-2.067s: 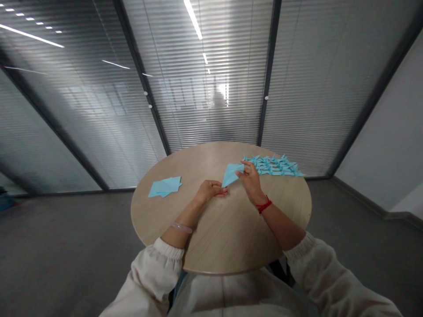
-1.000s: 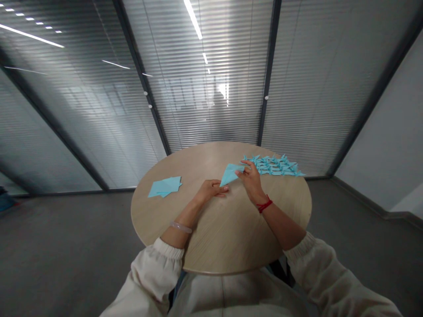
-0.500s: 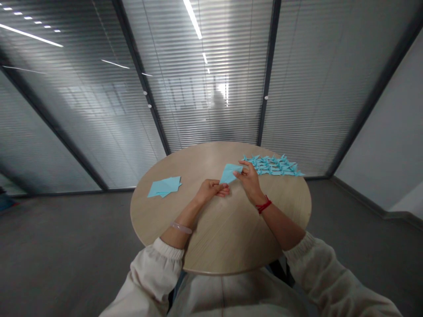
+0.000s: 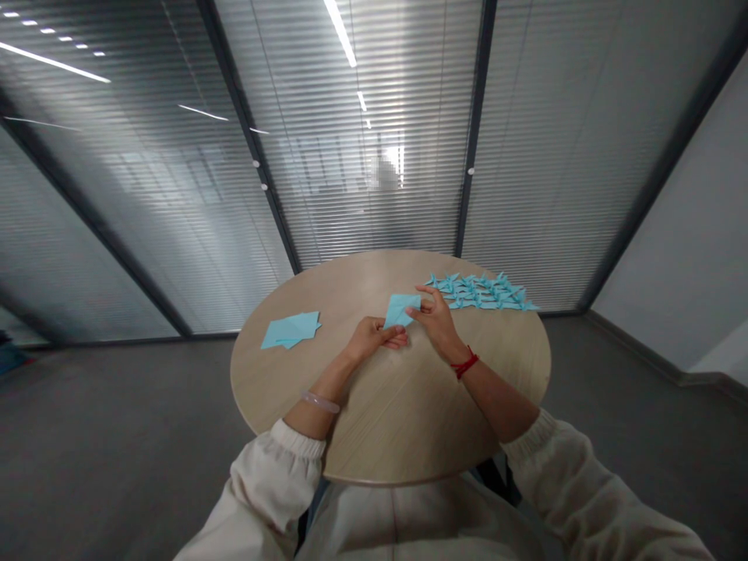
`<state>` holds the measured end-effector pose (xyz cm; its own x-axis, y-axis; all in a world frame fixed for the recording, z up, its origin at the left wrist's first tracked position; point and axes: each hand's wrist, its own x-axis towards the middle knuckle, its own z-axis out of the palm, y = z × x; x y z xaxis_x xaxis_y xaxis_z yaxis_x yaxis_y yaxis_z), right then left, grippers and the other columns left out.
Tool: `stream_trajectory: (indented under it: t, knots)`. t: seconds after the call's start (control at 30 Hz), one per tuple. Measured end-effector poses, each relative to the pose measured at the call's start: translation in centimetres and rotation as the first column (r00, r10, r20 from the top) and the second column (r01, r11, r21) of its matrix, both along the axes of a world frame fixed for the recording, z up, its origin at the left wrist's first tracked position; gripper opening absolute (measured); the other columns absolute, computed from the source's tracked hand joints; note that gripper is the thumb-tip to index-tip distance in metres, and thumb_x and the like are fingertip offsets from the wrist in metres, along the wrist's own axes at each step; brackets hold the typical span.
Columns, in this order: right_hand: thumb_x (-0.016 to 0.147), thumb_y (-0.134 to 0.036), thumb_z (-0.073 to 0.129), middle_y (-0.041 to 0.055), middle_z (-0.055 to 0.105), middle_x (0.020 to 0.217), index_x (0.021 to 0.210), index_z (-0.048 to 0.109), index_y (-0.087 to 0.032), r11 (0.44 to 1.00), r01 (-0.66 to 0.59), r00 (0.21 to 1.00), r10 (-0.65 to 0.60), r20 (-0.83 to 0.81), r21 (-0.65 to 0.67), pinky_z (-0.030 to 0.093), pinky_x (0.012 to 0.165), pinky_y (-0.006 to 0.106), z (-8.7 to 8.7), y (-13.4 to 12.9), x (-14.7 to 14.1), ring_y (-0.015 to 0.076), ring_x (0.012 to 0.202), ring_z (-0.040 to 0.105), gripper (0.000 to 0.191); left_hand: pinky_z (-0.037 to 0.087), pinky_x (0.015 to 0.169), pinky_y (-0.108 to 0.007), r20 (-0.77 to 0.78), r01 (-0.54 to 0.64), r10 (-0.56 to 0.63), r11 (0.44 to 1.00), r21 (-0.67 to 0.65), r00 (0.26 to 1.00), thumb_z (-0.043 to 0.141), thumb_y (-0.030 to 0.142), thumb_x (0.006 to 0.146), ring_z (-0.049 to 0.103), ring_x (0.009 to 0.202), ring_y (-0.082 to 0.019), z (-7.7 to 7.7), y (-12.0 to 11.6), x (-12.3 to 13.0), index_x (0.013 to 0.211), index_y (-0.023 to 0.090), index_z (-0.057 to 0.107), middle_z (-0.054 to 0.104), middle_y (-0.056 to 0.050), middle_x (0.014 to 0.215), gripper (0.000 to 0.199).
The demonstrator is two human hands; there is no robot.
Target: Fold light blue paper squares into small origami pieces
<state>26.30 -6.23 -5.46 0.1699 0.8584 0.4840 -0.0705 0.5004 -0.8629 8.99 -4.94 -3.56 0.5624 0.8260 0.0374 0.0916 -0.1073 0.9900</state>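
Observation:
Between my two hands is a folded sheet of light blue origami paper [image 4: 400,309], held above the middle of the table. My left hand [image 4: 374,336] pinches its lower left corner, thumb on top and fingers beneath. At the right edge, my right hand [image 4: 437,318] grips the paper between thumb and fingers, with its index finger stretched out above. Crease lines cross the paper's face. Past my right hand stand several rows of folded blue paper cranes [image 4: 482,292].
Flat blue paper sheets [image 4: 291,330] lie in a loose stack on the left of the round wooden table [image 4: 409,436]. Behind the table rises a glass partition with blinds [image 4: 374,210]. A white wall [image 4: 689,234] is at the right.
The paper has shifted slightly left and now looks squarer, its upper edge flatter. My right hand has moved a little left with it; my left hand stays nearly in place.

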Motion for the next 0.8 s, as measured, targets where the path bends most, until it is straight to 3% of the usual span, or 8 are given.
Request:
stream_trajectory:
  t: [0.33, 0.8]
  knots:
    - [0.069, -0.034, 0.073, -0.0022, 0.065, 0.075, 0.119, 0.043, -0.023, 0.998, -0.068, 0.997, 0.068, 0.028, -0.016, 0.049, 0.066, 0.029, -0.2, 0.1, -0.1, 0.0151, 0.067, 0.062, 0.059, 0.052, 0.068, -0.029, -0.070, -0.022, 0.028, 0.997, 0.075, 0.997, 0.073, 0.030, 0.071, 0.066, 0.068, -0.018, 1.6, -1.3, 0.2, 0.068, 0.009, 0.070, 0.073, -0.011, 0.074, 0.021]
    - [0.066, -0.032, 0.074, -0.0021, 0.067, 0.076, 0.121, 0.042, -0.022, 0.989, -0.120, 0.992, 0.122, 0.019, -0.089, 0.051, 0.068, 0.030, 0.1, -0.2, -0.6, 0.0156, 0.068, 0.064, 0.065, 0.053, 0.071, -0.030, -0.028, -0.066, 0.069, 0.993, 0.093, 0.997, 0.071, 0.037, 0.073, 0.068, 0.065, -0.019, 1.2, -0.9, 0.0, 0.072, 0.010, 0.072, 0.073, -0.011, 0.073, 0.027]
